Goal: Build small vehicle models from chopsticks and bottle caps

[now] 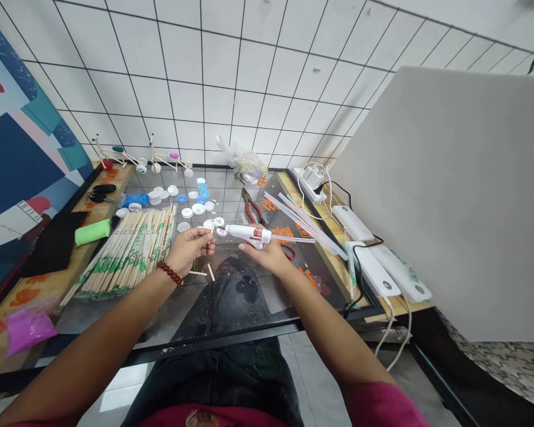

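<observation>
My right hand (263, 254) is wrapped round the handle of a white hot glue gun (244, 232), its nozzle pointing left. A clear glue stick (293, 239) juts from the gun's back end. Just left of the nozzle, my left hand (192, 246) pinches a short piece of wooden stick (212, 230), held upright; a bead bracelet circles that wrist. Bottle caps lie behind the fingertips, among them a white cap (219, 222). Below the left hand, a cut stick piece (210, 272) rests on the glass tabletop.
Packs of disposable chopsticks (124, 255) lie at left, near green clay (92, 232) and a pink packet (30, 331). Pliers (251, 207), loose glue sticks (307, 222) and a power strip (310, 181) with cables are at right. Small stick models (160, 157) stand at the back.
</observation>
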The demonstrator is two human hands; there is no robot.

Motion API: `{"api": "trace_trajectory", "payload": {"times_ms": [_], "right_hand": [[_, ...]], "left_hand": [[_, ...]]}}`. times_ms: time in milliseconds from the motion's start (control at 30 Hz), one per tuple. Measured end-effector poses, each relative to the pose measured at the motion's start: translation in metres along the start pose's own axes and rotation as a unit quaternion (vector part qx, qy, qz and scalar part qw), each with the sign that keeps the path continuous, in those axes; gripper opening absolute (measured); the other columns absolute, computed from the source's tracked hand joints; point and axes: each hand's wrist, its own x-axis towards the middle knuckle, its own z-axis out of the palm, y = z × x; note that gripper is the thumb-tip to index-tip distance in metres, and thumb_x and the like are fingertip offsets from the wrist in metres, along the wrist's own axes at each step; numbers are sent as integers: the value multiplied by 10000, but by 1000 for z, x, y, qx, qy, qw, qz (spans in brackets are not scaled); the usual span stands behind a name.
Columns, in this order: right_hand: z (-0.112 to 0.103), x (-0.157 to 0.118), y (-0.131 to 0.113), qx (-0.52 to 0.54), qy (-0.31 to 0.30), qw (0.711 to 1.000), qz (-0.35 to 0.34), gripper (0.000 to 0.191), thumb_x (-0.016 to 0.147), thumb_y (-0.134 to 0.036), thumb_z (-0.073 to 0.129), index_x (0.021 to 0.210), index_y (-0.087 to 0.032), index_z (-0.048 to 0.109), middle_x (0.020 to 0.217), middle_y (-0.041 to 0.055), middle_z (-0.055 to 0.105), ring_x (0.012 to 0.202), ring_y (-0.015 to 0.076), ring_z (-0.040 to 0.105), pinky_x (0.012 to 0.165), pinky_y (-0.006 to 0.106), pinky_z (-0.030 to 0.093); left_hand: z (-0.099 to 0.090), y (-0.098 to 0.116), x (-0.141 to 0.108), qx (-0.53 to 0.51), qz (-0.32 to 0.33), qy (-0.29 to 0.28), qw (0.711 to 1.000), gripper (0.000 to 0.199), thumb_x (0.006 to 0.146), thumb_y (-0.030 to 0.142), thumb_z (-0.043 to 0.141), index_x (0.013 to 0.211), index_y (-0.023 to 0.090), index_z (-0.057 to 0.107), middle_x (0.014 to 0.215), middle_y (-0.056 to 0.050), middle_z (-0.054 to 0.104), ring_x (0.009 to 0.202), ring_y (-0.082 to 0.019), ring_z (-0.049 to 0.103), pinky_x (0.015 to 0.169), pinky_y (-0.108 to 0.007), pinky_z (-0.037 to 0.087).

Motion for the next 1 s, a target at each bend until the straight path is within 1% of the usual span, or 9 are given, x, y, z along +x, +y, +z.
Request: {"api": "trace_trajectory", "payload": {"times_ms": [167, 267, 300, 400, 433, 500, 733, 900, 1000], "right_hand": [[0, 0, 2, -10, -17, 1000, 0, 491, 747, -448, 770, 1139, -210, 596, 921, 37, 676, 849, 200, 641, 793, 331, 530], [-2, 1, 6, -18, 13, 1000, -10, 459, 760, -429, 758, 1130, -206, 604, 987, 48, 686, 871, 197, 642, 812, 331, 530], [-3, 2, 7, -18, 25, 999, -10, 446, 765, -428, 754, 1124, -207, 608, 988, 45, 687, 867, 195, 642, 813, 330, 530], [-5, 3, 10, -17, 54, 998, 3, 435, 769, -441, 750, 1112, -209, 617, 947, 32, 690, 846, 194, 642, 820, 336, 526], [-5, 3, 11, -17, 61, 998, 9, 446, 765, -446, 754, 1118, -209, 617, 941, 30, 692, 846, 196, 644, 828, 340, 525], [-5, 4, 12, -14, 63, 998, 14, 466, 759, -453, 759, 1131, -210, 618, 954, 32, 699, 861, 201, 650, 840, 343, 526], [-4, 4, 12, -13, 51, 999, 8, 458, 766, -454, 749, 1129, -207, 618, 941, 31, 696, 836, 195, 646, 808, 331, 529], [-3, 4, 5, -20, 65, 998, -6, 443, 742, -467, 742, 1081, -198, 646, 919, 38, 699, 849, 208, 642, 818, 342, 529], [-4, 4, 4, -20, 65, 998, -1, 461, 742, -466, 741, 1099, -189, 647, 926, 42, 697, 835, 206, 644, 818, 346, 529]], "left_hand": [[-2, 0, 2, 11, -4, 8, 1000, 169, 702, 113, 777, 836, 110, 674, 725, -57, 712, 618, -128, 665, 666, -279, 579], [-16, 5, 7, 176, 61, 28, 982, 151, 728, 180, 741, 870, 141, 708, 794, -64, 729, 689, -178, 688, 721, -346, 582], [-22, 7, 9, 275, 108, 37, 955, 140, 741, 211, 724, 868, 154, 729, 811, -65, 733, 722, -202, 692, 735, -366, 575], [-38, 17, 14, 535, 219, 18, 815, 152, 774, 273, 656, 822, 191, 774, 877, -72, 754, 846, -268, 698, 805, -406, 539], [-42, 19, 15, 579, 227, -3, 783, 173, 783, 281, 633, 813, 198, 781, 896, -70, 759, 865, -274, 699, 813, -402, 531], [-48, 25, 17, 621, 223, -29, 751, 209, 793, 300, 603, 810, 205, 788, 928, -67, 764, 874, -270, 700, 808, -385, 525], [-55, 33, 26, 612, 254, 87, 744, 319, 798, 371, 642, 1008, 173, 778, 1098, -106, 744, 927, -265, 682, 865, -363, 519], [-40, 21, 37, 662, 246, 76, 704, 437, 775, 487, 676, 1026, 145, 777, 1086, -152, 725, 1023, -332, 663, 891, -414, 517], [-35, 16, 40, 681, 243, 73, 687, 350, 793, 432, 650, 949, 147, 782, 1033, -151, 725, 1007, -327, 666, 881, -409, 516]]}}
